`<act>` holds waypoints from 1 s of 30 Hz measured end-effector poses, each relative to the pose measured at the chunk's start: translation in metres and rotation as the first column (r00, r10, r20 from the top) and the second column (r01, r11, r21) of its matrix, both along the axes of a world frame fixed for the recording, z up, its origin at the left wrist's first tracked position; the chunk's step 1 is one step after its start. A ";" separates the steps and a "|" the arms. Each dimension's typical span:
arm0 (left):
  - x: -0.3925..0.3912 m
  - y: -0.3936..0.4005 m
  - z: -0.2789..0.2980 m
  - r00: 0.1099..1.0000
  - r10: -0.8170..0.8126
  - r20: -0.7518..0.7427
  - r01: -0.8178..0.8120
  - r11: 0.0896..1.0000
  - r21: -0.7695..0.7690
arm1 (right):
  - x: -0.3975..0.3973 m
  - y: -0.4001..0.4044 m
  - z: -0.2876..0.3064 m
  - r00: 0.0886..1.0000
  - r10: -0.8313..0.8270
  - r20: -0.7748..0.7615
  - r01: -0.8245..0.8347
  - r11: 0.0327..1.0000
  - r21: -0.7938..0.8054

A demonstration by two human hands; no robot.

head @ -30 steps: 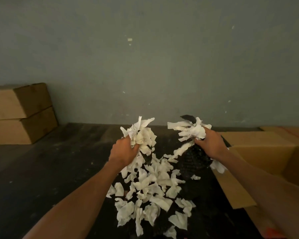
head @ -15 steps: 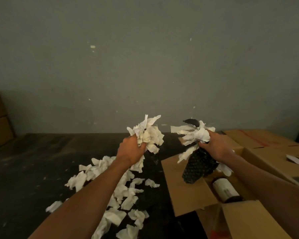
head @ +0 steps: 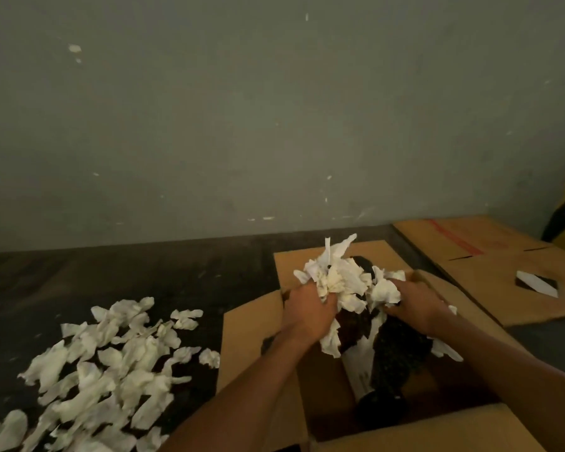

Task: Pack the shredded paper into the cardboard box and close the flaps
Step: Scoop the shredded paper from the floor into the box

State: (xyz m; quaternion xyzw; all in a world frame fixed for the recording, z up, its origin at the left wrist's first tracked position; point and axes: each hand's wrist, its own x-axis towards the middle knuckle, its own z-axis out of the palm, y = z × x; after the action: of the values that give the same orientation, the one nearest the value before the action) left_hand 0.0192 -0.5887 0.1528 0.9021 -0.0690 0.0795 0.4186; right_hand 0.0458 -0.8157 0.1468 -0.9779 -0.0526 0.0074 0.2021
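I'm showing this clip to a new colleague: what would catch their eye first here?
Both hands, the left hand and the right hand, grip bunches of white shredded paper over the open brown cardboard box at centre right. Inside it lies a dark mesh-wrapped bottle. To the left, a loose heap of white paper shreds lies scattered on the dark floor.

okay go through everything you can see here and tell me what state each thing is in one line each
Cardboard box: open, flaps spread outward.
Left hand: grips a paper bunch over the box.
Right hand: grips a paper bunch over the box.
Held shredded paper: bunched, above the box opening.
Loose paper pile: scattered on the dark floor, left of the box.
Flat cardboard: lying unfolded, right.
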 end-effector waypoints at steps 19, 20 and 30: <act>0.029 -0.042 -0.090 0.768 0.065 -0.637 -0.046 0.998 0.046 | 0.048 -0.042 -0.046 0.948 0.078 -0.308 -0.065 0.996 0.052; 0.028 -0.042 -0.096 0.795 0.016 -0.606 0.035 0.997 0.072 | 0.046 -0.042 -0.054 0.934 0.084 -0.348 -0.104 0.994 -0.037; 0.017 -0.045 -0.110 0.569 -0.044 -0.821 0.649 0.637 0.416 | 0.025 -0.051 -0.066 0.600 -0.003 -0.800 -0.302 0.925 -0.230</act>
State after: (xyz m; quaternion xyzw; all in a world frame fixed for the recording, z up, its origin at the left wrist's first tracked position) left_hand 0.0364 -0.6341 0.0431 0.8986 -0.1066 -0.4227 0.0508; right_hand 0.0711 -0.8662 0.0809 -0.8853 -0.0395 0.4624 0.0300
